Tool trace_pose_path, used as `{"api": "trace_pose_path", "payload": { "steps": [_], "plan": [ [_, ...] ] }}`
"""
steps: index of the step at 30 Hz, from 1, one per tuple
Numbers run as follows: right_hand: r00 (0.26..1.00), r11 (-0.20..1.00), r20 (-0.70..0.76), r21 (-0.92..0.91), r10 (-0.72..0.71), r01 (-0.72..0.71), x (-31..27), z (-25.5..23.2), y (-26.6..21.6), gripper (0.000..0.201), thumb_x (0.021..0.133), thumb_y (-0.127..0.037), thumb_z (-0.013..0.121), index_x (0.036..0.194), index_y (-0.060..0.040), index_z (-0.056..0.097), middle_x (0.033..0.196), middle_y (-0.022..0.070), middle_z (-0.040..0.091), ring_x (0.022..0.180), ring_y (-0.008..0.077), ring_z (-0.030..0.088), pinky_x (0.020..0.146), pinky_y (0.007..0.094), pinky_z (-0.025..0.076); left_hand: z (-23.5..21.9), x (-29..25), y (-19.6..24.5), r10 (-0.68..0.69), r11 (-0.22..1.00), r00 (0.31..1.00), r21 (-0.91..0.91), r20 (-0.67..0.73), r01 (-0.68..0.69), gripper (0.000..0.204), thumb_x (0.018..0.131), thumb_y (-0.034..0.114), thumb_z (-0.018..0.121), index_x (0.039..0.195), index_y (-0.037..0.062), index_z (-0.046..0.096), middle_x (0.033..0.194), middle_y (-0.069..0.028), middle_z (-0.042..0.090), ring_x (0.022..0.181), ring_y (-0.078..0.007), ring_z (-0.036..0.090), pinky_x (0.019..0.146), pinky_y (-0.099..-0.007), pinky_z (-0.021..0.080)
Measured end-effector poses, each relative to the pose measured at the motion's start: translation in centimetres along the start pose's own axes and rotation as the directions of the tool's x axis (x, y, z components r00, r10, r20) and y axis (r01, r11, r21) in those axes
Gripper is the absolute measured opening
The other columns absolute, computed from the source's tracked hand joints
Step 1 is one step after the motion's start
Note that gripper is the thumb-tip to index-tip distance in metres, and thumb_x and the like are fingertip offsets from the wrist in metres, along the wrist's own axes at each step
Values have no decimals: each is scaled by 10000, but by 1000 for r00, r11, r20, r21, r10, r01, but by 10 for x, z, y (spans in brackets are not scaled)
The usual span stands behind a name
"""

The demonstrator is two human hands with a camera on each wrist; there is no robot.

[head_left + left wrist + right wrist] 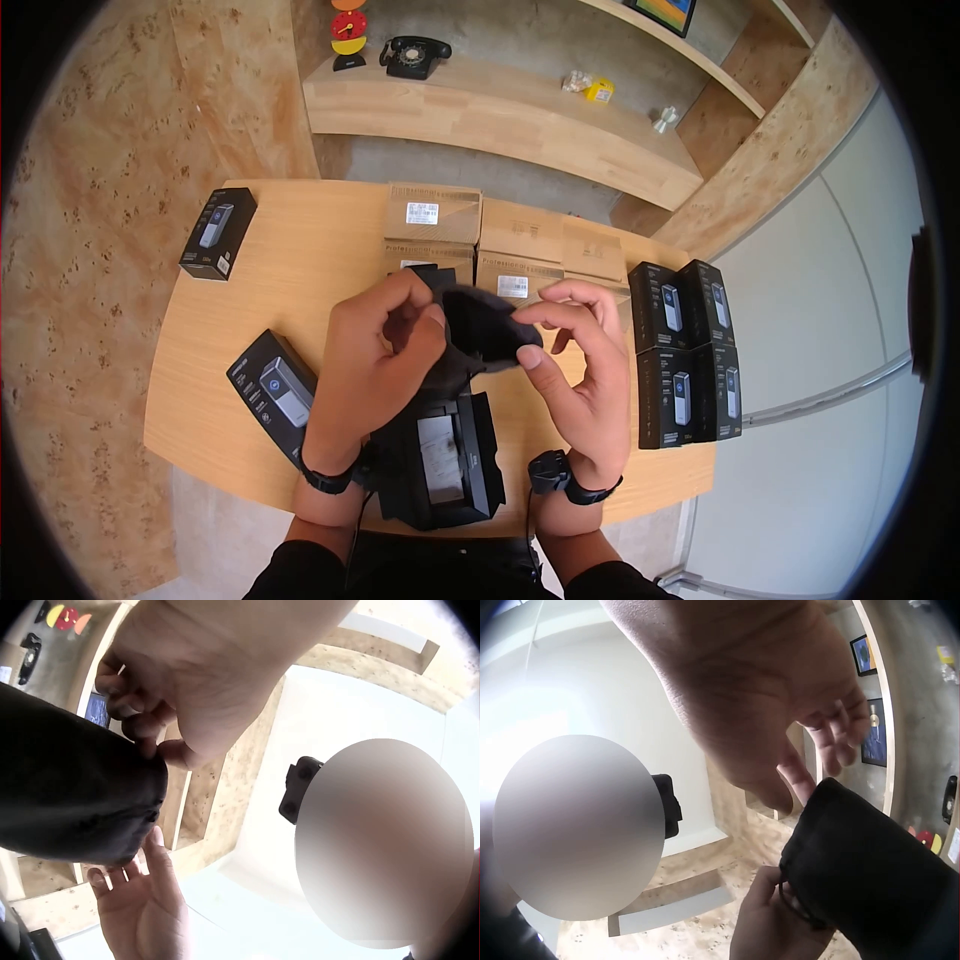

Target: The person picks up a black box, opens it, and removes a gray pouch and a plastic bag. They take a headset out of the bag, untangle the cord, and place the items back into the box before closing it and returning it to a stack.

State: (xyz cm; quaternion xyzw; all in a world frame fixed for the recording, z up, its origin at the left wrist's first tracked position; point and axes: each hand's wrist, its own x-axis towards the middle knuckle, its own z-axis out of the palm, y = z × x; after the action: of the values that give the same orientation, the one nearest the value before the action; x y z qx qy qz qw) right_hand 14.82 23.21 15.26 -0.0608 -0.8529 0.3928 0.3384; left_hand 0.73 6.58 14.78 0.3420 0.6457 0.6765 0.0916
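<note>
A black cloth pouch is held up above the table, its mouth gaping toward the head camera. My left hand pinches the rim on the left side, thumb against curled fingers. On the right, my right hand touches the rim with thumb and index fingertips set apart, the other fingers loosely bent. The left wrist view shows the pouch between my left hand and right hand. A drawcord hangs by the pouch in the right wrist view. Below the pouch lies an opened black box with a pale insert.
Black printed boxes stand at the right; another lies beside my left forearm, and one is at the far left. Brown cartons are stacked at the table's back edge. A shelf with a telephone is behind.
</note>
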Motion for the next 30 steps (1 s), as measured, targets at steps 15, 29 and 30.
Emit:
{"api": "trace_pose_path", "payload": {
  "steps": [15,29,30],
  "plan": [
    [987,967,132,227,88,-116,-1,25,-3,370,722,-17,886,997,2,640,1400,172,587,1168,266,643,975,349,525,11,0,3,79,995,993,56,83,-84,98,976,54,704,931,-6,640,765,-14,650,689,-59,603,610,-238,486],
    [985,793,115,585,125,-169,-4,18,-6,187,862,89,666,991,-20,586,1401,205,627,1130,180,660,966,287,499,-8,15,-19,197,979,980,53,37,-198,428,892,169,824,1267,41,662,1047,-46,691,1020,-137,646,861,-266,493],
    [983,762,130,622,128,-182,-4,16,-8,203,871,97,658,1014,-20,574,1389,211,633,1127,177,662,975,284,499,-17,16,-25,140,990,980,-3,140,-141,417,897,155,820,1267,37,667,1042,-45,694,1011,-137,649,860,-269,498]
  ]
}}
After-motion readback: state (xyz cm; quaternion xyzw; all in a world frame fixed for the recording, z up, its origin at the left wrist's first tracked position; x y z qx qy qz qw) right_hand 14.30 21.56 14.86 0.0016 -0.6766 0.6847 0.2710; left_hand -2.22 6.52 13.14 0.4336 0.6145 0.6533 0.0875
